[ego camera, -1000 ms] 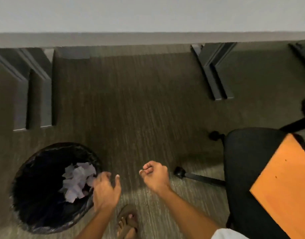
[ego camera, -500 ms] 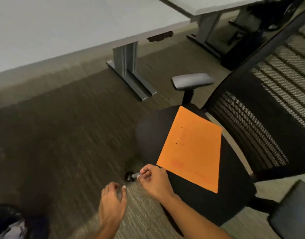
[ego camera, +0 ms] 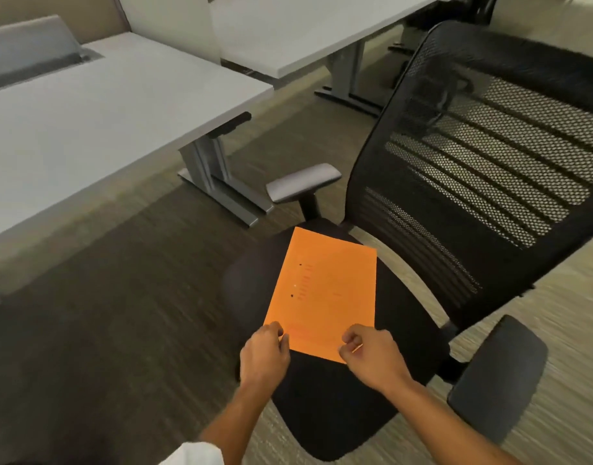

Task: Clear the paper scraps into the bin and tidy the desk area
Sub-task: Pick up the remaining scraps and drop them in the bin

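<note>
An orange sheet [ego camera: 325,290] lies flat on the black seat of an office chair [ego camera: 402,327]. My left hand [ego camera: 264,357] is at the sheet's near left corner, fingers curled against its edge; the frame does not show whether they grip it. My right hand [ego camera: 372,357] is at the near right corner, thumb and fingers pinched on the paper. The bin and the paper scraps are out of view.
The chair's mesh back [ego camera: 483,156] rises at the right, with grey armrests at the far left [ego camera: 303,186] and near right [ego camera: 499,374]. White desks [ego camera: 97,105] on grey metal legs [ego camera: 214,182] stand to the left and behind. Carpet covers the floor.
The view swung from the bin on the floor to the chair. Both hands moved from beside the bin to the near edge of the orange sheet.
</note>
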Demonstrator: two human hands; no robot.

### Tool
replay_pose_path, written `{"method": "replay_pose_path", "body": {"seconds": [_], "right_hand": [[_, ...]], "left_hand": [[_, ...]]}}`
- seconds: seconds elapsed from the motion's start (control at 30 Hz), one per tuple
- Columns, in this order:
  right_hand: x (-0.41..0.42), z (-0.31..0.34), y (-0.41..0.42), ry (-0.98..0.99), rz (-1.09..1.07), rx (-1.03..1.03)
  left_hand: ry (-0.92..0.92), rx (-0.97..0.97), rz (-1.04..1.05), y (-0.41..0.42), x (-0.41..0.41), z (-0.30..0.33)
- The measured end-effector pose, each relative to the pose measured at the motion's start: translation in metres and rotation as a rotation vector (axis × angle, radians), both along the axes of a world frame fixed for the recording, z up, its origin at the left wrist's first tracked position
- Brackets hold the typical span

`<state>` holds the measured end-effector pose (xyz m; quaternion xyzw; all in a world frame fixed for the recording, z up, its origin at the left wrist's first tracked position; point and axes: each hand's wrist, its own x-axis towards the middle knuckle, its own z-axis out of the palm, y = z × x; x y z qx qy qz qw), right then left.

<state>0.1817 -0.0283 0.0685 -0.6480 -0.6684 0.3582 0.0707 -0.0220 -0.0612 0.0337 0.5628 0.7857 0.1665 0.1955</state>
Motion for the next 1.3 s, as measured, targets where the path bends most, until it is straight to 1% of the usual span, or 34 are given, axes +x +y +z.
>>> {"method": "replay_pose_path", "body": {"seconds": [0.1, 0.2, 0.33, 0.43, 0.5, 0.57, 0.67, 0.87, 1.03, 1.3], "right_hand": [[0.009, -0.026, -0.002, 0.026, -0.005, -0.040], [0.015, -0.059, -0.008, 0.022, -0.013, -0.079], [0.019, -0.091, -0.013, -0.043, 0.003, -0.077], [0.020, -0.105, -0.012, -0.116, 0.052, -0.003], [0.018, -0.110, -0.009, -0.131, 0.066, 0.042], [0.016, -0.112, -0.006, -0.138, 0.063, 0.050], [0.013, -0.113, -0.004, -0.177, 0.065, 0.059], [0.004, -0.112, 0.003, -0.235, 0.073, 0.039], [0.002, -0.111, 0.009, -0.269, 0.060, 0.017], [-0.004, -0.110, 0.022, -0.335, 0.056, -0.018]], "left_hand": [[0.045, -0.004, -0.039, 0.026, 0.003, -0.019], [0.051, -0.014, -0.002, 0.051, 0.006, -0.038], [0.024, -0.027, 0.125, 0.088, 0.003, -0.055], [0.034, -0.066, 0.211, 0.118, -0.001, -0.064], [0.030, -0.128, 0.291, 0.137, -0.004, -0.071], [-0.020, -0.190, 0.361, 0.153, -0.005, -0.078], [-0.078, -0.233, 0.407, 0.167, -0.004, -0.087], [-0.198, -0.226, 0.495, 0.179, -0.012, -0.097], [-0.279, -0.231, 0.493, 0.186, -0.030, -0.100], [-0.258, -0.131, 0.391, 0.175, -0.047, -0.099]]}}
